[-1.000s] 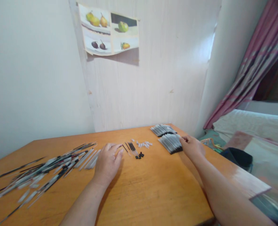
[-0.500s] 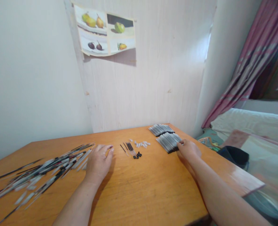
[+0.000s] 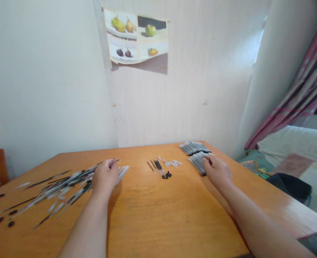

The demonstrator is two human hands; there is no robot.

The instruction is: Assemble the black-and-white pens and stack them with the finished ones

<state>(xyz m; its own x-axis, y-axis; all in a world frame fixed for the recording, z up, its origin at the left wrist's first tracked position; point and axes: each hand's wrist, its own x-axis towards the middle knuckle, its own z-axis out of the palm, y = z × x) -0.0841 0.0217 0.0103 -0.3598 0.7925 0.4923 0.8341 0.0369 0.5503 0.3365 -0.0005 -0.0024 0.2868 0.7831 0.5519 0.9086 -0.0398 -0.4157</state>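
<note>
Front row of slim translucent tubes (image 3: 196,163) with black ends: right side of the table (image 3: 153,215), near its far edge. My right hand (image 3: 217,171) is at the row's right side, fingertips on or right over the tubes. Fingers curled in; I can't tell if they're clamped on one. Back row (image 3: 194,147), same build, lies just behind it.

Left of the rows I've got small white pieces (image 3: 171,163) scattered flat, with black caps (image 3: 167,175) loosely bunched nearer me. Thin dark-tipped rods (image 3: 158,165) lie beside both, some close together, a few spaced out to the left.

My left hand (image 3: 106,177) is over the right end of the loose pile (image 3: 67,183), fingers bent inward. A thin dark tip shows by the fingertips; can't tell if I'm gripping it. Pale tubes (image 3: 124,172) lie just right of that hand. Pile is crossed rods and tubes at mixed angles. Four black discs (image 3: 13,212) sit at the table's left. Hands well apart.

Beyond: fruit pictures (image 3: 137,36) on the wall, dark open container (image 3: 291,186) off the table's right side, pink curtain (image 3: 295,89) past it.
</note>
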